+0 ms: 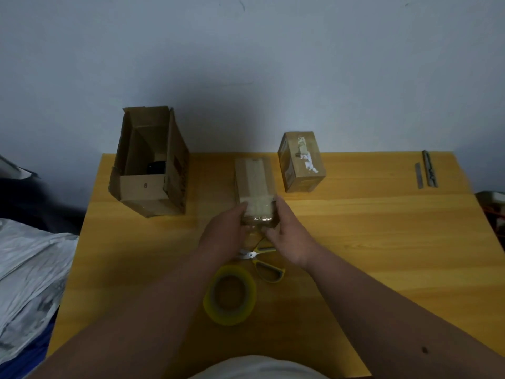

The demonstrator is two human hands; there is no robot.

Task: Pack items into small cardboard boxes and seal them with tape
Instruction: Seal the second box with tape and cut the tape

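A small cardboard box [253, 181] lies in the middle of the yellow table [382, 242], with a wide strip of clear tape along its top. My left hand [224, 233] grips its near left corner. My right hand [289, 236] grips its near right corner, thumb on the taped end. A loose tail of tape hangs off the near end between my hands. A roll of yellowish tape [231, 295] lies flat near me. Yellow-handled scissors [266, 262] lie just behind the roll, partly hidden by my hands.
A second small box [302, 161], sealed with torn tape, stands at the back right of centre. A taller open carton [151, 160] with a dark item inside stands at the back left. Metal strips [426, 169] lie at the far right. Crumpled plastic [27, 274] lies left of the table.
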